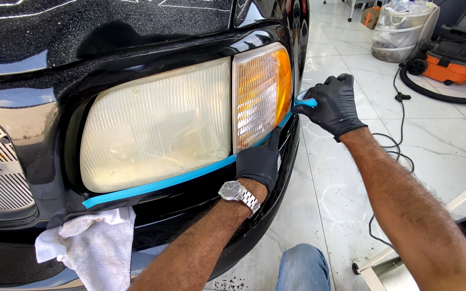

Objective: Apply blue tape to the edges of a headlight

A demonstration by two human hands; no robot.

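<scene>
The blue tape [157, 184] already runs under the headlight [157, 124]. My left hand [259, 160] presses it flat; my right hand [334, 103] pinches its free end near the amber lamp [261, 94]. The other edges are bare.

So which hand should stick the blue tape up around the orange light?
Probably the right hand: it pinches the loose tape end beside the orange light. The left hand presses stuck tape lower down.
</scene>
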